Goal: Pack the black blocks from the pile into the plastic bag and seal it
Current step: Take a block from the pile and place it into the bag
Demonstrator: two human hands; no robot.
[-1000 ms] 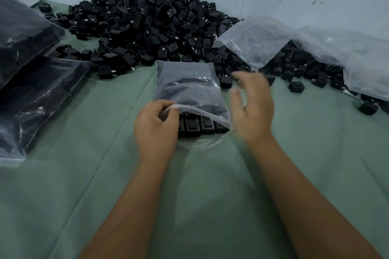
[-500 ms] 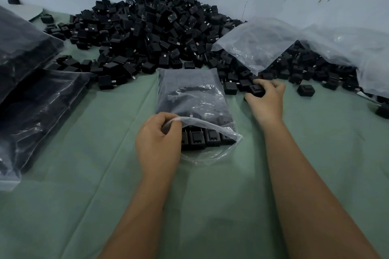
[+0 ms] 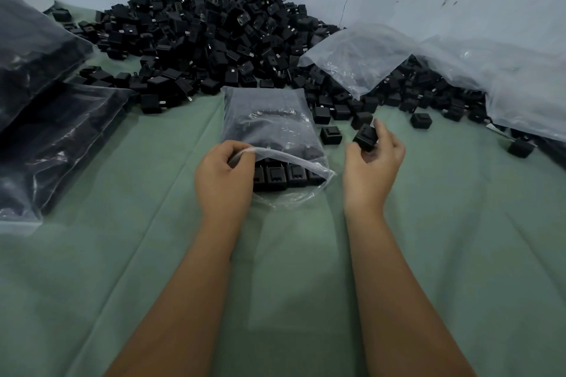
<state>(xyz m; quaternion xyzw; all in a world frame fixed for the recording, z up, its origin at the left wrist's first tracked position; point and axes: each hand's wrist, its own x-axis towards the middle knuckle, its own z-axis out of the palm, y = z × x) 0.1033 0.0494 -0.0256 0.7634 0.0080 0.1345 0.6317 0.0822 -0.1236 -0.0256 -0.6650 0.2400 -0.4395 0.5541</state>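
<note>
A clear plastic bag (image 3: 269, 122) lies on the green cloth, mostly filled with black blocks, its mouth facing me. My left hand (image 3: 223, 177) pinches the upper lip of the mouth and holds it lifted, so a row of blocks (image 3: 284, 176) shows inside. My right hand (image 3: 372, 159) is just right of the bag mouth and holds one black block (image 3: 366, 137) between thumb and fingers. The big pile of black blocks (image 3: 214, 40) sits behind the bag against the wall.
Filled dark bags (image 3: 46, 131) are stacked at the left. Empty clear bags (image 3: 361, 58) lie over the pile's right side, with a larger sheet of plastic (image 3: 520, 79) further right. Loose blocks (image 3: 330, 135) lie scattered beside the bag. Green cloth (image 3: 291, 269) covers the table.
My right hand reached out to the loose blocks at the pile's edge, took one, and has drawn back toward the bag mouth. My left hand kept holding the bag open.
</note>
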